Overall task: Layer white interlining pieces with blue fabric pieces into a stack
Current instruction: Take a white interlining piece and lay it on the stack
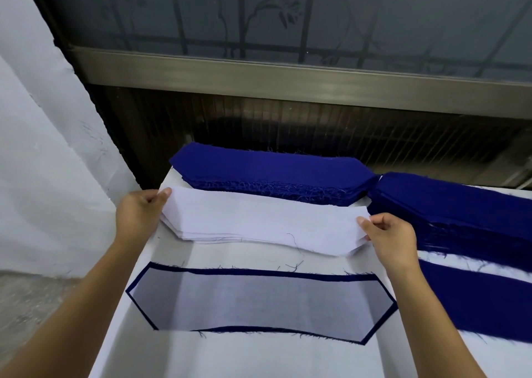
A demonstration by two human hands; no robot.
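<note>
Left hand (138, 213) pinches the left tip of the top white interlining piece (259, 216), thumb on top. Right hand (388, 236) pinches its right tip, fingers curled. Hands well apart, one at each end of the piece. The piece lies over the white interlining stack (201, 237), mid-table, left end lifted slightly off the stack.

Near side of the table (259, 357): one blue fabric piece (259, 274) lying flat with a white interlining layer (259, 303) on it; the blue shows only as a thin border all round, loose threads at the edges.

Far side: thick blue fabric stack (267, 167), frayed near edge, just beyond the white stack. To the right, a second blue stack (460, 205), its left tip touching the first. Nearer on the right, a single blue strip (475, 300) lying flat.

White cloth (43, 147) hangs at the left. Frosted window (288, 18) with a metal frame behind the table.
</note>
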